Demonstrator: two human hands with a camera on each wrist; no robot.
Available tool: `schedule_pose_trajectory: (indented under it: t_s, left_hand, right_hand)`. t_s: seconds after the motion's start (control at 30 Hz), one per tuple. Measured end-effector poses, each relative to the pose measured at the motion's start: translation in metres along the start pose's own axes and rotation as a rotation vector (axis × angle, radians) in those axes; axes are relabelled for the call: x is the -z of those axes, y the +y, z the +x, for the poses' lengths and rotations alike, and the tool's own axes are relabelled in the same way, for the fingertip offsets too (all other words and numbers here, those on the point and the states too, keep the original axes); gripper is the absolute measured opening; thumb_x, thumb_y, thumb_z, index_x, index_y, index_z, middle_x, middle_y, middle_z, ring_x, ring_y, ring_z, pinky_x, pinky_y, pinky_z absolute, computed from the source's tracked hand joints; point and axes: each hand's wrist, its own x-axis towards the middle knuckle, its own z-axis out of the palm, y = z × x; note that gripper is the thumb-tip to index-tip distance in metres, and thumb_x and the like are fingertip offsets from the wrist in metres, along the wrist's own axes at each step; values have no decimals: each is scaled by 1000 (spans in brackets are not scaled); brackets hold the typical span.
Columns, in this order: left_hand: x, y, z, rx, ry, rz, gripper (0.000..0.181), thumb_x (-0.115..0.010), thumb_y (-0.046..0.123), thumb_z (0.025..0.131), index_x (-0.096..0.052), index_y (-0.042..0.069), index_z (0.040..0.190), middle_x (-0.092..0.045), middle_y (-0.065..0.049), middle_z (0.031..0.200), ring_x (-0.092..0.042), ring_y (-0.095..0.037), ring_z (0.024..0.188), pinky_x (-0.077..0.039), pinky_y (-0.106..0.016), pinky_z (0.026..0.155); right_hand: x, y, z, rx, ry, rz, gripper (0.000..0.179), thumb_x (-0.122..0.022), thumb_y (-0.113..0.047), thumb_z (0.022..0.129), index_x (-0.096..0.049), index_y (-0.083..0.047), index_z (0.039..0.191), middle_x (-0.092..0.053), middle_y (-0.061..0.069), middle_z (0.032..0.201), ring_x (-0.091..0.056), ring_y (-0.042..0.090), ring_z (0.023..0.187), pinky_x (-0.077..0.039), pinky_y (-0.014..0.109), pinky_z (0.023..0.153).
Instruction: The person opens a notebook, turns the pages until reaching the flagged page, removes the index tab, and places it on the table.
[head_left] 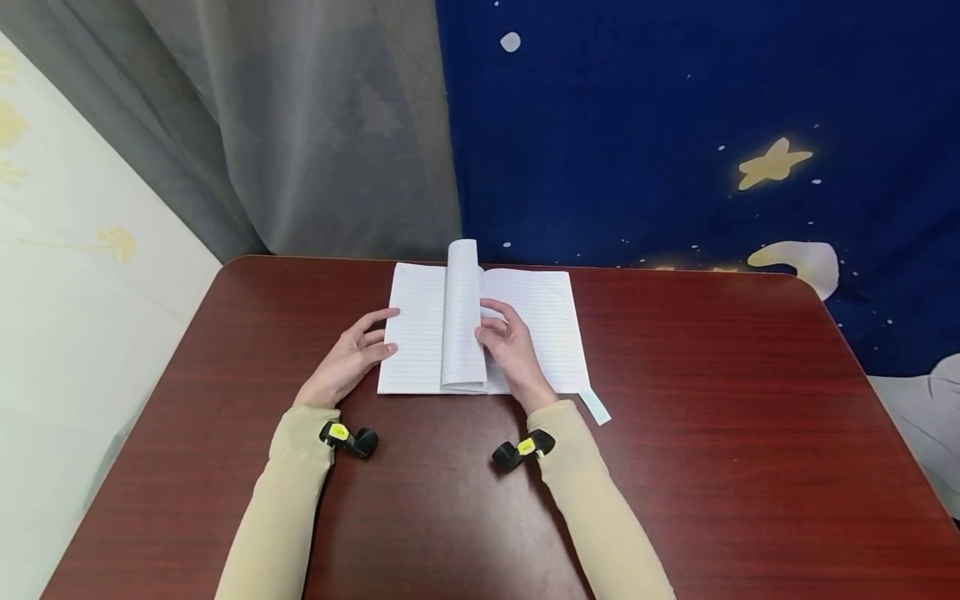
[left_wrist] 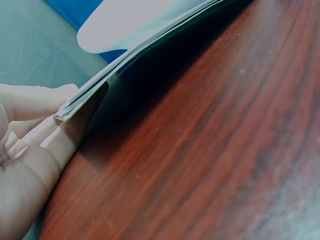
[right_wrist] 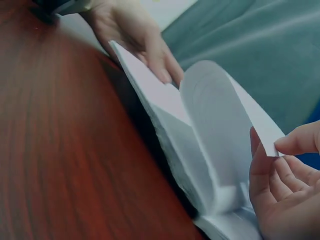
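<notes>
An open notebook (head_left: pixel 416 333) with lined white pages lies near the table's far edge. My left hand (head_left: pixel 347 360) grips its left edge, thumb above and fingers reaching underneath; in the left wrist view that edge of the notebook (left_wrist: pixel 95 90) is lifted off the table. With thumb and fingertips, my right hand (head_left: pixel 517 350) pinches the free edge of a page (head_left: pixel 462 321). This page stands curled over the middle of the notebook. In the right wrist view the same page (right_wrist: pixel 220 115) bends in a loop, its corner between my right thumb and fingers.
A pale ribbon-like strip (head_left: pixel 596 407) sticks out at the notebook's lower right corner. Beneath everything is a dark red wooden table (head_left: pixel 720 433). Grey curtain (head_left: pixel 337 125) and blue star-patterned cloth (head_left: pixel 637 125) hang behind it. Each sleeve carries a small black wrist device.
</notes>
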Motion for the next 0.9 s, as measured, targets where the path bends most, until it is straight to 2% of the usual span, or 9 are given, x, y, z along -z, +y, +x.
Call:
schedule_pose_trajectory:
  t_s: [0.2,0.53,0.63,0.7,0.8,0.9]
  left_hand:
    - [0,0,0,-10,-8,-1,58,-56,1,97,-33,10,148,-56,-17,126,-62,-19,100,-50,-28,85]
    - [0,0,0,-20,5,-8,57,-56,-1,96,-35,10,148,-58,-15,124,-62,-17,98,-51,-27,82]
    - [0,0,0,-18,5,-29,56,-54,0,97,-34,10,148,-59,-14,122,-62,-17,100,-51,-27,83]
    - [0,1,0,-8,10,-51,52,-52,4,99,-34,10,148,-60,-12,118,-61,-17,100,-50,-27,83]
    - [-2,4,0,18,21,-92,51,-49,15,103,-30,8,149,-53,-11,121,-58,-15,102,-50,-26,84]
    - [-4,4,1,33,35,-122,54,-48,24,103,-28,7,150,-48,-11,126,-57,-14,104,-50,-26,84]
  right_hand:
    - [-18,4,0,8,-21,-30,42,-57,0,93,-53,-9,134,-65,14,104,-60,17,88,-46,26,72]
    - [-40,8,2,40,-66,-62,41,-55,0,93,-51,-6,134,-66,17,105,-63,18,85,-48,24,69]
    - [-45,10,4,42,-92,-82,40,-55,-2,95,-51,-6,135,-66,17,105,-62,16,81,-48,24,68]
    - [-48,10,4,41,-137,-81,40,-54,-4,96,-49,-5,137,-67,17,107,-64,17,81,-49,24,67]
    - [-52,3,0,34,-216,-84,41,-51,-6,100,-44,0,140,-65,23,111,-67,30,89,-54,35,72]
    - [-53,4,-2,30,-261,-80,43,-49,-7,101,-40,3,143,-63,26,116,-64,40,100,-53,47,79]
